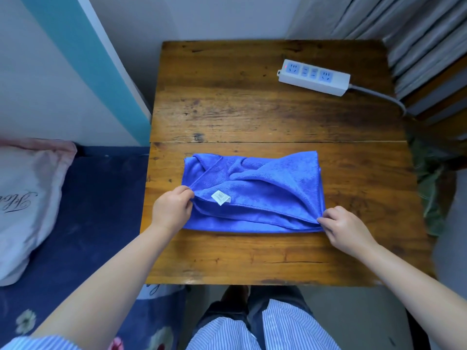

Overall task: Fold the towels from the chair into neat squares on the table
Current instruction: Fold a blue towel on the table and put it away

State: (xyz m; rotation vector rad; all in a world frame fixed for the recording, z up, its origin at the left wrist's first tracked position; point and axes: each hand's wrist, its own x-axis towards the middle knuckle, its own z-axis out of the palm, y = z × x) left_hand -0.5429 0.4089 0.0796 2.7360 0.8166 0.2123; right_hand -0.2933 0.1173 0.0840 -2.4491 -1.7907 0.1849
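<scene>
A blue towel (262, 183) lies partly folded and rumpled on the wooden table (252, 109), with a small white label showing near its front edge. My left hand (170, 210) pinches the towel's near left corner. At the near right corner my right hand (346, 229) pinches the upper layer's edge. Both hands hold that layer slightly lifted off the layer beneath.
A white power strip (314, 77) with a grey cable lies at the table's far right. A bed with a dark blue cover (101, 198) and a pale pillow (27, 198) stands to the left. Stacked grey and wooden things (429, 59) sit at the right.
</scene>
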